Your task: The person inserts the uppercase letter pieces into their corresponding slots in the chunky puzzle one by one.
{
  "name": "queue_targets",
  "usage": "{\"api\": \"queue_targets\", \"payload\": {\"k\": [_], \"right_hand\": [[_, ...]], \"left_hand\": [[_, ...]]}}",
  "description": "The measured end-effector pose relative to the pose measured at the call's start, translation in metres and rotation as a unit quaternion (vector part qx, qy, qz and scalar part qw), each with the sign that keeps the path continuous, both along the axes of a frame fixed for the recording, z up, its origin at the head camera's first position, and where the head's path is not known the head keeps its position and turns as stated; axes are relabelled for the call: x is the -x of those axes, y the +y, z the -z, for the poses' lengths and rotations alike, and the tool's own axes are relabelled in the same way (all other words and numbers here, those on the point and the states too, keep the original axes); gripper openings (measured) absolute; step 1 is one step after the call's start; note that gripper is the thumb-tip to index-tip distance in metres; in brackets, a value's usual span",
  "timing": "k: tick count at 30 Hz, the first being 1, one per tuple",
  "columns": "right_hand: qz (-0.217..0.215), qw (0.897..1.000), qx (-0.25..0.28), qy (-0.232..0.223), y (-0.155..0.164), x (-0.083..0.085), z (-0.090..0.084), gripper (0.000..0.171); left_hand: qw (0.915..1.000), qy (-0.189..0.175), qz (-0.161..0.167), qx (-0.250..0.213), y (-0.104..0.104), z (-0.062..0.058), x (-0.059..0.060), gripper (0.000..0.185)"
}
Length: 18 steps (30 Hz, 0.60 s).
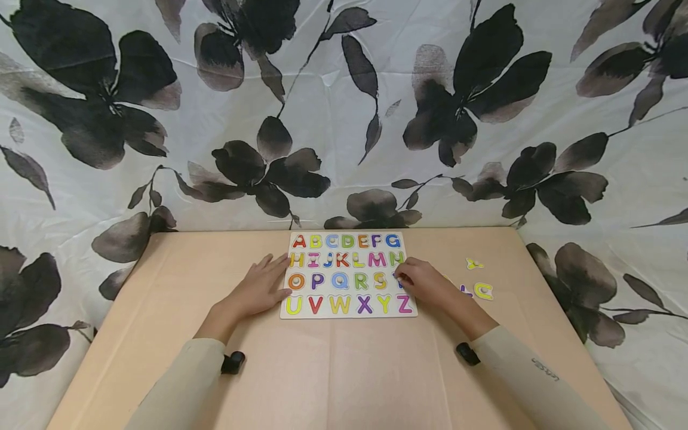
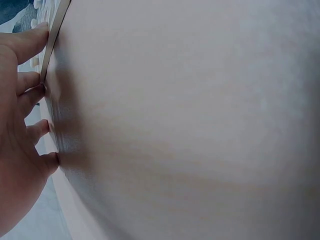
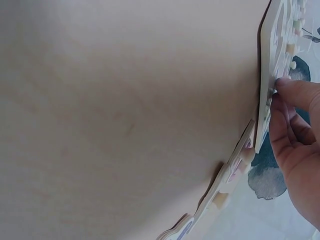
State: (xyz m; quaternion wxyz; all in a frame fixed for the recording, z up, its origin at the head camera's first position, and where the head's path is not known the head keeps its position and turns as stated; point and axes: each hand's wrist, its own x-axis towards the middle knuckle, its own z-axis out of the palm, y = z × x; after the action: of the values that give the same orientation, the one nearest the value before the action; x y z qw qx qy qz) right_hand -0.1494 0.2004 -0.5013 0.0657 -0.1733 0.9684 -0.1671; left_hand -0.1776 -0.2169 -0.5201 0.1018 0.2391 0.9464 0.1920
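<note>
A white alphabet puzzle board [image 1: 348,317] with rows of colourful letters lies flat on the table. My left hand [image 1: 261,284] rests at its left edge with fingers spread; in the left wrist view, the thumb and fingers [image 2: 30,97] reach along the board's side. My right hand [image 1: 430,283] is over the right end of the third row, beside the S [image 1: 380,280]. Thumb and forefinger pinch at a small letter piece there, mostly hidden by the fingertips. In the right wrist view the right hand [image 3: 295,120] has its fingertips right at the board's surface [image 3: 270,65].
Right of the board lie loose letter pieces: a yellow Y-shaped one [image 1: 475,264], a yellow curved one [image 1: 484,291] and a purple one [image 1: 465,290] partly behind the right wrist. A floral cloth [image 1: 344,119] hangs behind the far edge of the wooden table [image 1: 376,376].
</note>
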Motion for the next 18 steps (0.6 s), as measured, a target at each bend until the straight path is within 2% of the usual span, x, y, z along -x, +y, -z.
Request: {"api": "queue_targets", "payload": {"k": [7, 10, 13, 18], "right_hand": [[0.000, 1.000, -0.001, -0.006, 0.000, -0.001, 0.000, 0.023], [0.013, 1.000, 0.008, -0.015, 0.005, -0.003, -0.004, 0.026], [0.034, 0.999, 0.025, -0.019, 0.015, -0.007, -0.010, 0.025], [0.060, 0.998, 0.034, 0.006, 0.044, -0.012, -0.014, 0.022]], "left_hand": [[1.0000, 0.001, -0.001, 0.001, 0.000, -0.002, 0.000, 0.080], [1.0000, 0.002, -0.001, 0.002, 0.000, -0.003, -0.001, 0.080], [1.0000, -0.001, -0.002, 0.000, 0.000, -0.004, -0.001, 0.080], [1.0000, -0.005, 0.000, -0.006, 0.001, -0.003, -0.001, 0.080]]}}
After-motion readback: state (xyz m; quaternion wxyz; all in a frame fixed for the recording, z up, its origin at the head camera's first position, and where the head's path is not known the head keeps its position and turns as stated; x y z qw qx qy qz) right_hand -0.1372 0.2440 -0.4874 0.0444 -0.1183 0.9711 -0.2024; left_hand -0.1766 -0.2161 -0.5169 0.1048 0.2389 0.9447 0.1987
